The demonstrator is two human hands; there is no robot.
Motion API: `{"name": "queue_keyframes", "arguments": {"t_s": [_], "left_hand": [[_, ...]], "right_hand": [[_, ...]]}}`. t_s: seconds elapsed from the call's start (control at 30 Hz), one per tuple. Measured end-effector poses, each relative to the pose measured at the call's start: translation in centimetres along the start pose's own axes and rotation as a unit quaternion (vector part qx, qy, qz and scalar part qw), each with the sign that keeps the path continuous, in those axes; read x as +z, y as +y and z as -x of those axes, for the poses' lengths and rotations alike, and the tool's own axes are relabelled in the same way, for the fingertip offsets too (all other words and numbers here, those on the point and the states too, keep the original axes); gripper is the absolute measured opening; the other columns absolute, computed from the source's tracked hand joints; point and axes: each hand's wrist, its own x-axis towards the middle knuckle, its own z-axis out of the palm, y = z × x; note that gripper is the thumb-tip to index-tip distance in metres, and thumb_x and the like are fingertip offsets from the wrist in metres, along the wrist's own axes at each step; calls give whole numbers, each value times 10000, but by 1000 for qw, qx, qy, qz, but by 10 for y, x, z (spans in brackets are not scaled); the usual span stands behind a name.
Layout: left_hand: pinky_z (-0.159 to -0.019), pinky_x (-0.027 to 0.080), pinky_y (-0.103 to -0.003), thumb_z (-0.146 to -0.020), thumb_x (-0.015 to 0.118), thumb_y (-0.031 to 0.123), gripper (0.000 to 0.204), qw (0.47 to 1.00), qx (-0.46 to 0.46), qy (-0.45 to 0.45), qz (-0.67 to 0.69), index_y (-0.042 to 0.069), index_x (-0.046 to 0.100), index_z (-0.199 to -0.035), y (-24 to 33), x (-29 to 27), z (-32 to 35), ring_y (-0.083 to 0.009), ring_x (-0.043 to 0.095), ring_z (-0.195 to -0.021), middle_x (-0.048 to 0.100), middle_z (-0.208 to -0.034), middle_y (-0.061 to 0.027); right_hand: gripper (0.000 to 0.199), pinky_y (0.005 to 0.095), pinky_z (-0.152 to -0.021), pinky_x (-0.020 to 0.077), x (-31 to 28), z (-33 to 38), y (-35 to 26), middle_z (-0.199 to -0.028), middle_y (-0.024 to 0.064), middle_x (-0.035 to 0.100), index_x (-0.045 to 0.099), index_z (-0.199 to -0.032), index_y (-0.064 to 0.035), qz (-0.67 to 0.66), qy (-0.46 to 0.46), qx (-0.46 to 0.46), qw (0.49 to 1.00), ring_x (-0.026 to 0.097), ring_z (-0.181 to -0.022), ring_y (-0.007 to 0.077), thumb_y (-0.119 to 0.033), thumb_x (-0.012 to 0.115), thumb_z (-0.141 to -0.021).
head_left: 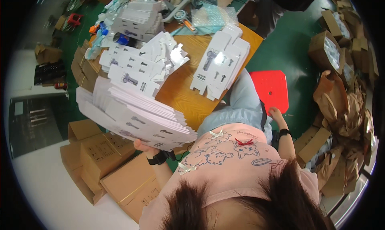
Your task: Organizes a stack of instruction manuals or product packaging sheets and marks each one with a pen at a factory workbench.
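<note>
Stack of flat white boxes [144,123] is front and center for me over here, at the near left of the table; can't tell if it's touching the top. Far left I've got brown cartons [96,151] crowding the space below it. The left hand [146,148] is clamped on the stack's lower edge, thin smooth card fanned out like pages. More white boxes [134,65] clutter the left half of a wood-grain table [176,89], with crinkly bubble wrap [214,16] farther back. A neater pile [220,63] sits right of that. Then green floor [298,49] and a red stool [274,87]; the right hand [275,113] is by its edge, can't tell if it's gripping anything. Far right: crumpled brown paper [351,113].
</note>
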Motion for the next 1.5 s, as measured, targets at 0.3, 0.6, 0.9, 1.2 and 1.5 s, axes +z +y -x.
{"name": "queue_keyframes", "arguments": {"t_s": [0.3,0.6,0.9,1.2,1.5], "left_hand": [[-857,420,-404,-554,675,305,767,1000,-20,9,-20,29,382,-1207,-7,0,-6,-285,478,-1017,479,-1151,-121],[-865,415,-409,-552,681,308,788,999,45,25,-1,28,367,-1218,-17,5,-1,-285,469,-1029,466,-1169,-122],[-883,398,-416,-561,674,340,813,992,116,47,32,30,344,-1236,-65,-1,1,-282,448,-1050,440,-1195,-118],[-909,370,-428,-602,648,499,855,937,290,186,-57,33,336,-1247,-145,59,17,-278,415,-1082,398,-1237,-113],[-938,347,-401,-760,366,657,839,728,468,439,-241,15,268,-1291,-294,92,48,-259,395,-1115,365,-1276,-131]], "right_hand": [[299,269,-472,418,7,39,-17,-700,56,590,578,-978,-42,76,-9,48,996,550,-592,129,-214,551,-735],[293,275,-485,437,-7,59,13,-753,56,603,573,-990,-58,38,-18,163,986,566,-641,144,-209,504,-749],[270,288,-508,459,-69,-26,-98,-767,74,612,579,-963,-59,186,-34,89,978,584,-670,165,-197,496,-746],[259,336,-627,472,-131,-182,-220,-770,136,612,593,-894,-35,424,-245,-122,863,597,-657,218,-215,513,-726],[261,286,-603,465,-152,-363,-303,-675,114,600,559,-964,12,339,-236,-230,881,597,-648,172,-110,461,-755]]}}
